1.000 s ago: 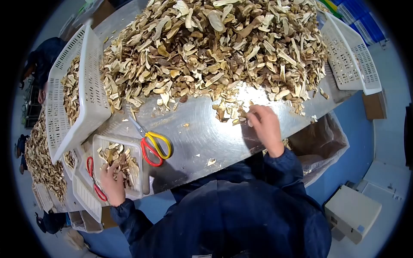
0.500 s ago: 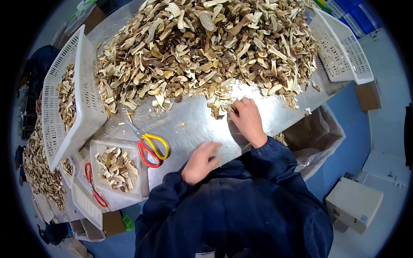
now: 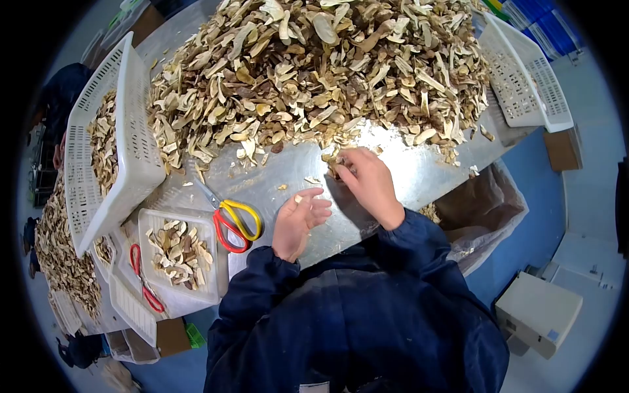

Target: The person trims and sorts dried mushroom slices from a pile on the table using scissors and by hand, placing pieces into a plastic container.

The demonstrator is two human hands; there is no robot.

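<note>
Now: left hand (image 3: 297,226) loosely spread, pale bit (image 3: 298,198) by its thumb, grip unclear | right hand (image 3: 371,183) narrowed over loose slices (image 3: 329,157), hold hidden | scissors (image 3: 223,205) left of the left hand on the tabletop (image 3: 288,162) | tray (image 3: 203,230) of slices farther left | slice pile (image 3: 314,85) ahead of both.

The garment (image 3: 367,308) is dark navy with a slight sheen. Its long, loose sleeves (image 3: 422,249) end in gathered cuffs (image 3: 401,223). A pale rectangular patch (image 3: 314,388) marks the front.
</note>
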